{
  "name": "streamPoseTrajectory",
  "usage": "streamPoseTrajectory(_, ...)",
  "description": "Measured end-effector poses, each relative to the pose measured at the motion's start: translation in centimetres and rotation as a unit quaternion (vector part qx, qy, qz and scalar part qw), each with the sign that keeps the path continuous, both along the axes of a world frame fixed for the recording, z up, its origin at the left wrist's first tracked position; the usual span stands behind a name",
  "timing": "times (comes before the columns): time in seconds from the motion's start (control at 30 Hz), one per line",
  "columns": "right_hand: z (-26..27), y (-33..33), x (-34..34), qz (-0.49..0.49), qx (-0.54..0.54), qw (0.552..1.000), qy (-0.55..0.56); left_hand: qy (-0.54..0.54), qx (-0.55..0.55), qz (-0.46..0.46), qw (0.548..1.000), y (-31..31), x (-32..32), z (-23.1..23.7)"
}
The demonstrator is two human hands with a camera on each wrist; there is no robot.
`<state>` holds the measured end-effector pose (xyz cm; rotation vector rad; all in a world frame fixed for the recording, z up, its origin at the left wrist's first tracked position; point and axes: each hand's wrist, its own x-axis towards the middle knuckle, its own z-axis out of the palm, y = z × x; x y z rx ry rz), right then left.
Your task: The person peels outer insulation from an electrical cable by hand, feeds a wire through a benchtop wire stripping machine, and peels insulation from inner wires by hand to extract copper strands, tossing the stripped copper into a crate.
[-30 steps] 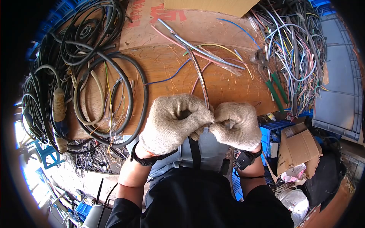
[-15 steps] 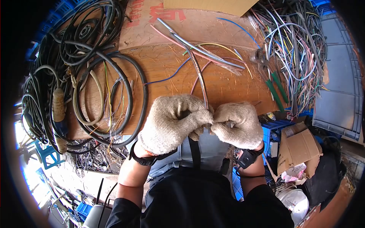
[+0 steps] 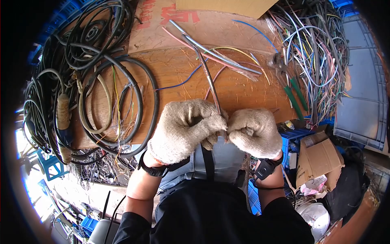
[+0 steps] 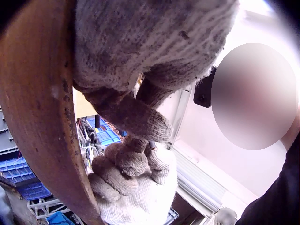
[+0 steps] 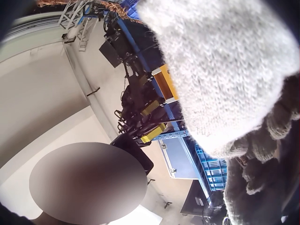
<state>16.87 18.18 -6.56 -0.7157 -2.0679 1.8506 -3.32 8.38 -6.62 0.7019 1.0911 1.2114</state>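
At far left, a black coil [image 3: 156, 101] is lying on the wooden worktop [image 3: 252, 91], its front loops hanging past the near edge. Next, the gloved left hand [image 3: 185, 130] is pinching a dark cable [image 3: 209, 75] between thumb and forefinger, close to its near end; the rest is sloping up and away across the worktop, its far end reaching the loose wires [image 3: 233, 64]. For good work, that grip probably wants to be holding firm right beside the end, keeping the cable from twisting or sliding. Just to its right, the gloved right hand [image 3: 255, 134] is curling its fingers near the cable's end; whether that grip is holding anything cannot be told. Short, even pulls in line with the cable would likely be serving better than jerks, with the wrists staying low and close together. Farther right, green-handled pincers [image 3: 281, 72] are resting untouched, apparently within reach should bare fingers be slipping, while a wire heap [image 3: 315, 61] is spreading beside a grey crate [image 3: 361, 77].
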Motion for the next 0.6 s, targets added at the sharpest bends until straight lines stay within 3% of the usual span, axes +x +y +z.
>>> streamPoseTrajectory(0.07,-0.22,0.17,-0.05,0.023,0.088,0.996,0.011,-0.001,0.004,0.004,1.000,-0.05,0.01,-0.04)
streamPoseTrajectory(0.6,-0.11,-0.20,-0.20,0.007,0.085,0.996,-0.003,-0.015,0.016,-0.015,1.000,-0.24,-0.24,-0.41)
